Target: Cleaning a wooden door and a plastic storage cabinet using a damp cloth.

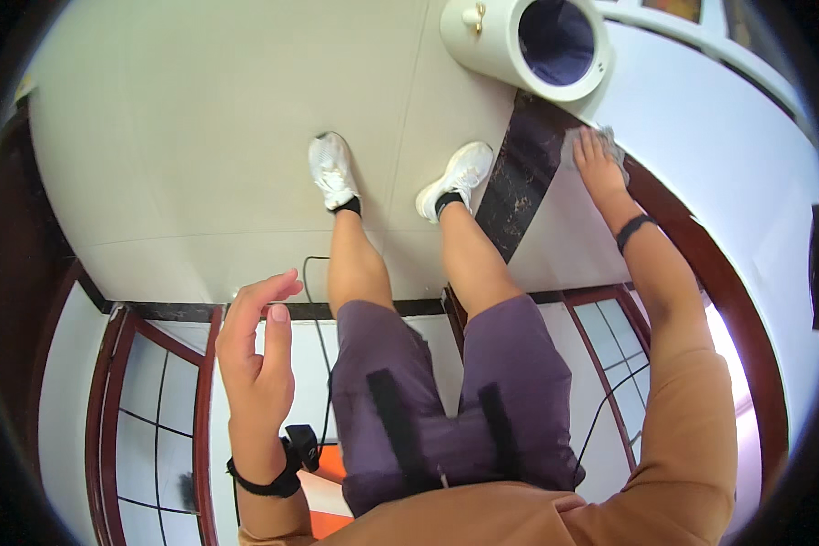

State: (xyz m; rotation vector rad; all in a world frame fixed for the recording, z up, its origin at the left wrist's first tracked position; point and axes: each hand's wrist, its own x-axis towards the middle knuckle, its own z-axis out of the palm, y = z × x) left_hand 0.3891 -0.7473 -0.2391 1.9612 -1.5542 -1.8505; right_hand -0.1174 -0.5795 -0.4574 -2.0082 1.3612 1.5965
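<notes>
My right hand (599, 171) is stretched out to the far right. Its fingers press a crumpled grey cloth (615, 151) against the edge where the white wall meets the dark brown trim. On the left, my left hand (258, 338) hangs in the air in front of me. Its fingers are loosely curved, the thumb stands apart from them, and nothing is in it. A black band with a small device (291, 455) sits on the left wrist, and a black band (635, 229) on the right one.
A cream bin (491, 44) with a dark opening stands by the wall, just beyond the cloth. Dark marble strips (519, 182) cross the beige tiled floor (218, 146). Reddish-brown framed glass doors (155, 428) are at the lower left and right. A thin black cable (311, 291) hangs beside my leg.
</notes>
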